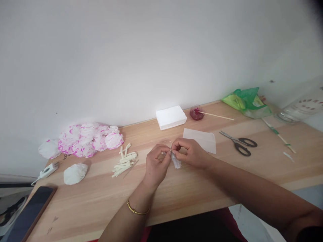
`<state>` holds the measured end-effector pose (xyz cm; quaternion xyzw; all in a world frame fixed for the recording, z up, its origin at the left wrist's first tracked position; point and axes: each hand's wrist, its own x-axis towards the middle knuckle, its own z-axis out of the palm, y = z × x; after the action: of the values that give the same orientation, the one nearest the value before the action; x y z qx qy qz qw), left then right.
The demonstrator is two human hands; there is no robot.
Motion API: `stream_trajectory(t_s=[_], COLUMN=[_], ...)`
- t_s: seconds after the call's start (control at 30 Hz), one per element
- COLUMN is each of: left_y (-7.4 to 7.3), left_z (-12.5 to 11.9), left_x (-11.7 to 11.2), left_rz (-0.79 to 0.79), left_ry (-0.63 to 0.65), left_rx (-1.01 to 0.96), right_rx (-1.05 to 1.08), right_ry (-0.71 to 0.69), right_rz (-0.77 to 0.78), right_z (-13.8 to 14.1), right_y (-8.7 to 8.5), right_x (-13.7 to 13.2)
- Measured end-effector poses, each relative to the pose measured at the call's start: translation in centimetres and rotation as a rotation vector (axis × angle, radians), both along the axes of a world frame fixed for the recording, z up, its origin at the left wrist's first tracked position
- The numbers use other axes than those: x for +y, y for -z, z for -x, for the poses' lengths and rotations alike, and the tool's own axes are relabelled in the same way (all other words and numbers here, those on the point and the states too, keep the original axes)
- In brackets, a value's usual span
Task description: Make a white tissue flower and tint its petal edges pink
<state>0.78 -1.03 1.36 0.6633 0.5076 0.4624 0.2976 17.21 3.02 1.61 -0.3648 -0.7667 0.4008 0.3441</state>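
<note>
My left hand (pixel 156 164) and my right hand (pixel 190 153) meet over the middle of the table, fingertips pinched together. Between them is a gathered white tissue paper (pixel 176 162), its pleated end fanning down below my right fingers. Both hands pinch it near its narrow part; whether a tie sits there is hidden by the fingers. A flat white tissue sheet (pixel 202 139) lies just behind my right hand. To the left of my left hand rests a pile of cream-coloured soft strips (pixel 124 163).
Pink-edged paper flowers (pixel 87 139) and a white paper ball (pixel 75 173) sit left. Behind are a tissue stack (pixel 171 117) and a dish of red liquid (pixel 196 113) with a stick. Scissors (pixel 238 143), a green bag (pixel 246 101) and a glass jar (pixel 300 106) stand right; a phone (pixel 32 211) lies front left.
</note>
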Motion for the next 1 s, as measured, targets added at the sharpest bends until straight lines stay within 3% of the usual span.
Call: stream_trajectory(t_s=[0.23,0.37,0.7,1.0], left_y=[0.67,0.89,0.18,0.20], left_z=[0.25,0.25,-0.14,0.00], left_x=[-0.10,-0.18,-0.04,0.04], left_rz=[-0.293,-0.380,-0.078,-0.005], left_ry=[-0.021,-0.007,0.012,0.007], left_rx=[0.277,0.338,0.045,-0.048], right_rx=[-0.039,-0.046,-0.062,-0.039], right_ry=[0.011,0.000,0.019,0.023], right_rz=[-0.040,-0.074,-0.059,-0.015], right_z=[0.06,0.07,0.10,-0.03], right_y=[0.28,0.51,0.48,0.32], right_x=[-0.01,-0.03,0.06,0.08])
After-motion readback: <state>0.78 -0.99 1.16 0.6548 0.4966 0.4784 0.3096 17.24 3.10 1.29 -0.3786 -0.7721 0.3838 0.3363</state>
